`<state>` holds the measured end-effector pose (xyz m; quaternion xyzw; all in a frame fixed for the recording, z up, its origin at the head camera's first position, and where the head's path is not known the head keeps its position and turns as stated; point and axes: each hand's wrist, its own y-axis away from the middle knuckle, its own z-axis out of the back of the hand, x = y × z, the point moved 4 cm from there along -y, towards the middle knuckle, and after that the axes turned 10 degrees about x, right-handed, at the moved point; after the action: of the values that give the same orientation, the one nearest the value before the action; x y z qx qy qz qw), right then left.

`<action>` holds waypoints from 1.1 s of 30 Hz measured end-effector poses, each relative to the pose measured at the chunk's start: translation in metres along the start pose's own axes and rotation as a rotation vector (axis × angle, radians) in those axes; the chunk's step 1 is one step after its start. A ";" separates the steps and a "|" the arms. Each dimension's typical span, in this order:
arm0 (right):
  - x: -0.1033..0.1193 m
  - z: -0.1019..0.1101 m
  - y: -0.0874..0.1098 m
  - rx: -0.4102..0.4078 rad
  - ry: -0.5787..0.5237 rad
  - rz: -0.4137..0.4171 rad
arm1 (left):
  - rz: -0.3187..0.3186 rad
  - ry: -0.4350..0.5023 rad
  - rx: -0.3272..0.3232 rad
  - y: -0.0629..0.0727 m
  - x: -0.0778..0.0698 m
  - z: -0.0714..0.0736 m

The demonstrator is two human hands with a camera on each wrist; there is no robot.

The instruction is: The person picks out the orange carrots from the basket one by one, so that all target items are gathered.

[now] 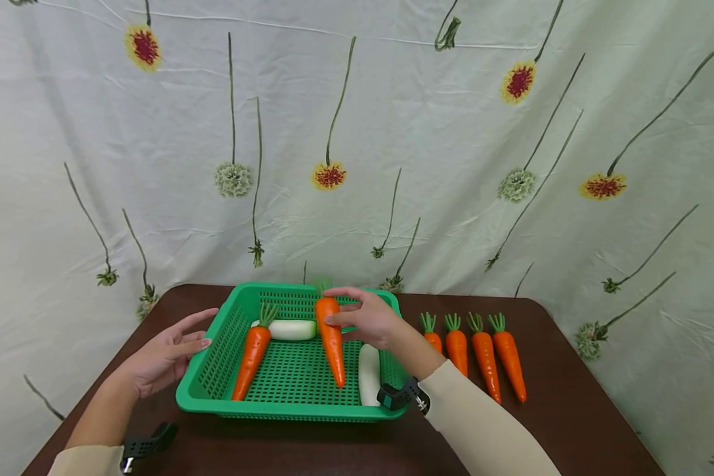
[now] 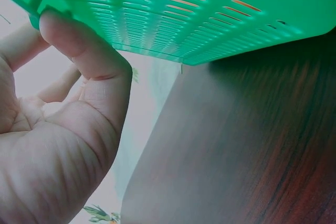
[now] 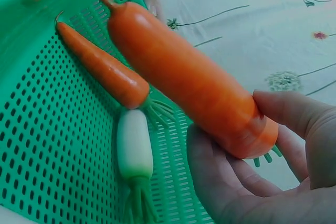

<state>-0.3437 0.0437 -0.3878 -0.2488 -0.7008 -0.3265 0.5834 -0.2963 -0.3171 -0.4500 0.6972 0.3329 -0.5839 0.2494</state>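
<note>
My right hand (image 1: 369,317) pinches an orange carrot (image 1: 331,340) near its leafy top, its tip pointing down over the green basket (image 1: 291,412). In the right wrist view, thumb and fingers sit around the thick end of this carrot (image 3: 184,77). Another carrot (image 1: 252,360) leans along the basket's left side. Beside its leaves lies a white radish (image 1: 293,330) at the back; a second white radish (image 1: 369,373) is at the right side, partly behind my wrist. My left hand (image 1: 157,360) touches the basket's left rim, thumb tip (image 2: 58,24) at the lip and fingers loosely extended.
Several carrots (image 1: 484,350) stand in a row on the dark wooden table (image 1: 547,423) right of the basket, leaves toward the back; my right forearm partly hides the leftmost. A white flowered cloth (image 1: 357,132) hangs behind the table.
</note>
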 end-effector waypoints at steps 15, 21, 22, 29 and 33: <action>0.000 0.022 0.043 -0.085 -0.048 0.104 | 0.005 -0.006 -0.009 0.000 0.002 0.002; -0.001 0.036 0.062 -0.128 -0.027 0.151 | 0.014 -0.006 -0.026 0.000 0.001 0.002; -0.002 0.039 0.064 -0.128 -0.022 0.160 | 0.015 -0.005 -0.029 0.000 0.001 0.002; -0.008 0.056 0.088 -0.145 0.006 0.217 | 0.019 -0.031 -0.041 -0.001 0.001 0.003; -0.014 0.067 0.102 -0.170 0.021 0.230 | 0.016 -0.025 -0.042 0.000 0.002 0.002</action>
<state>-0.3107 0.1620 -0.3913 -0.3726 -0.6314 -0.3180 0.6011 -0.2979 -0.3181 -0.4526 0.6871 0.3363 -0.5833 0.2730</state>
